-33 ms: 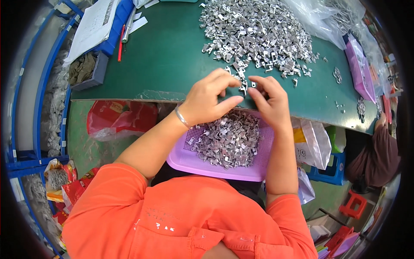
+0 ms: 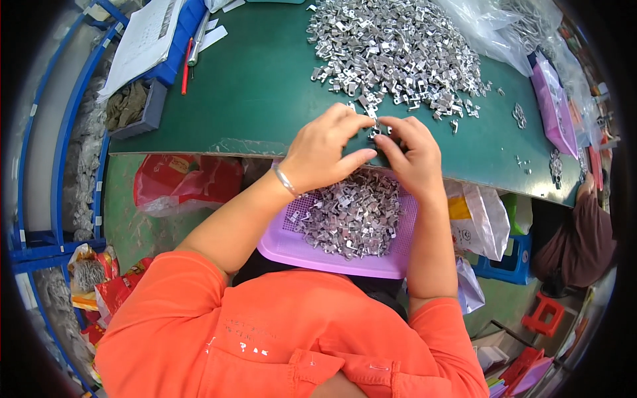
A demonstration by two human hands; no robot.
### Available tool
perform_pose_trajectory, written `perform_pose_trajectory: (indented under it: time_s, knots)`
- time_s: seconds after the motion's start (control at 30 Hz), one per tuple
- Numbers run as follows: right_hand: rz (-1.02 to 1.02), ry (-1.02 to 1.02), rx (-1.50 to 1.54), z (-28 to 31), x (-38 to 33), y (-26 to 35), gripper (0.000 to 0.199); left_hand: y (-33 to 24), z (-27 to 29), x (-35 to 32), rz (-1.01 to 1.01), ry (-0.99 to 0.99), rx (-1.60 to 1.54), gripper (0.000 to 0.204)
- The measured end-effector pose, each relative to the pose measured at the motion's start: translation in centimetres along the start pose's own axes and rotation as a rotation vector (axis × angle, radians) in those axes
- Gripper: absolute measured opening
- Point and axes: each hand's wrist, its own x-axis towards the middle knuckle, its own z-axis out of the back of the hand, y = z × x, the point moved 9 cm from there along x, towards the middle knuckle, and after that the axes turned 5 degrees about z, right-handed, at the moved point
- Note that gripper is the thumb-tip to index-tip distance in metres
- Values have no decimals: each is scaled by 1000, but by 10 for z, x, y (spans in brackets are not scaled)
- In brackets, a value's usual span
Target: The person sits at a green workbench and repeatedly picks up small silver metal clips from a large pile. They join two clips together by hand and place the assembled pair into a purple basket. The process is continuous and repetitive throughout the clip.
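Note:
A small silver metal bracket (image 2: pixel 375 132) is at the tips of my right hand (image 2: pixel 418 156), its thumb and index finger closing on the piece at the table's front edge. My left hand (image 2: pixel 325 146) faces it from the other side, thumb and index finger apart, the index fingertip against or very near the same bracket. Just beyond the fingers, several loose brackets trail off a large heap of the same parts (image 2: pixel 398 50). Below my hands sits a purple perforated basket (image 2: pixel 279 242), holding many more brackets (image 2: pixel 352 219).
The green table (image 2: pixel 259 79) carries a red pen (image 2: pixel 186 69), a grey bin with cloth (image 2: pixel 151 109) and a purple box (image 2: pixel 554 109). A clear plastic bag (image 2: pixel 481 30) lies beside the heap. Blue shelving (image 2: pixel 58 132) stands left; another person's sleeve (image 2: pixel 584 232) shows right.
My right fingertips have moved slightly left and come in on the bracket. The left index finger has reached a little farther right toward it.

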Motion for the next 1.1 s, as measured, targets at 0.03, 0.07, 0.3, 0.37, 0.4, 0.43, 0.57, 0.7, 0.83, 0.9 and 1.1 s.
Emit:
perform_pose_trajectory:
  time_s: [0.03, 0.07, 0.3, 0.37, 0.4, 0.43, 0.57, 0.7, 0.83, 0.9, 1.1]
  knots:
    - [96, -37, -110, -1, 0, 8, 18, -7, -5, 0, -109, -14, 146, 28]
    - [107, -51, -53, -2, -1, 7, 17, -5, -7, 0, -117, -6, 158, 28]
    - [137, 325, 649, 3, -17, 10, 12, -12, -6, -14, -321, 210, -152, 17]
    - [105, 114, 385, 12, -8, 1, 12, -9, 4, -8, -258, 104, -190, 19]
    - [89, 10, 253, 15, -4, -3, 12, -8, 9, -5, -226, 51, -209, 21]
    - [9, -78, 87, 12, -1, -12, 17, 1, 6, -2, -44, -7, -162, 29]
    - [108, -107, -212, 3, 3, 1, 17, -3, -8, 4, -65, -69, 220, 31]
    - [95, 193, 343, -1, -1, -4, 11, 6, -3, 1, -85, -83, 97, 21]
    - [74, 148, 330, -3, 10, 0, 13, 11, -7, 1, 7, 42, 38, 20]
    - [146, -14, 69, -9, 20, 4, 19, 5, -10, 3, -22, 46, 94, 19]
    - [99, 78, 123, -12, 11, 1, 13, -3, -6, 0, -130, 23, 99, 17]
